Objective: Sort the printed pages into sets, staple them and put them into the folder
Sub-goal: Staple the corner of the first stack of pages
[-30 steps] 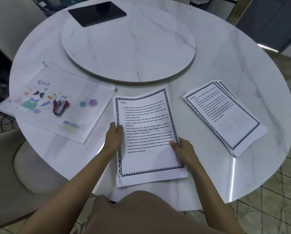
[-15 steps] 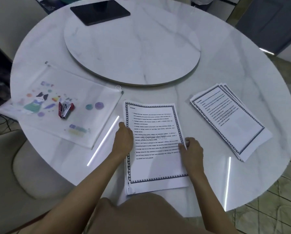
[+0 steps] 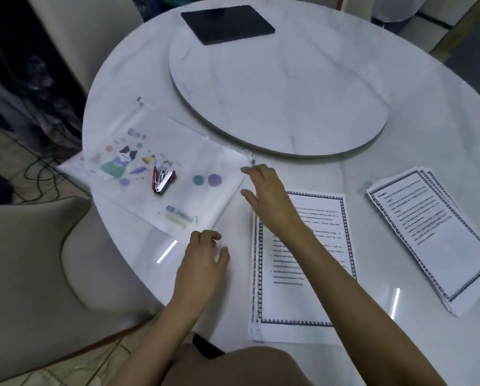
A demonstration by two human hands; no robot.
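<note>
Both hands were seen empty, fingers spread: right hand (image 3: 264, 196) near the folder (image 3: 161, 174) corner, left hand (image 3: 202, 260) over bare surface (image 3: 417, 112). Near pages (image 3: 303, 268) lay flat; second stack (image 3: 431, 235) lay apart, rightward. Stapler (image 3: 162, 180) rested on folder.

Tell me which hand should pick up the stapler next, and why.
Probably the left hand: it is empty and hovers by the near edge of the folder that the stapler lies on. The right hand, also empty, has crossed over the near stack of pages toward the folder's zip corner.
</note>
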